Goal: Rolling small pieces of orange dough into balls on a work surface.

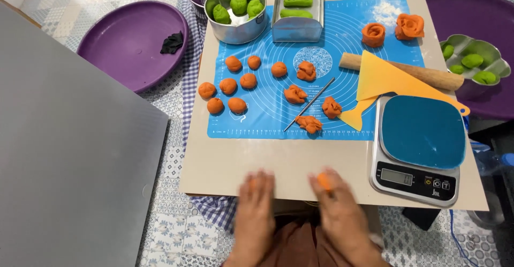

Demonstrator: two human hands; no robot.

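Fingers of the right hand [334, 208] pinch a small orange lump of dough [324, 181], blurred, just over the near edge of the beige rectangular work board [300, 162]. The left hand [256, 202] lies beside it, fingers spread flat and holding nothing.

Beyond both hands on that board lies the blue silicone baking mat [353, 42], bearing round orange dough balls [230, 86], folded orange dough pieces [300, 93] and a thin metal rod [310, 103]. At the board's right near corner sits a silver digital kitchen scale with a blue top [420, 149]; behind it lie a yellow plastic scraper [385, 79] and a wooden rolling pin [428, 75].

The lump is held right at the board's edge, so a slack pinch would likely drop it onto the lap. Free board is only the bare strip between mat and near edge; a rightward sweep could knock the scale.
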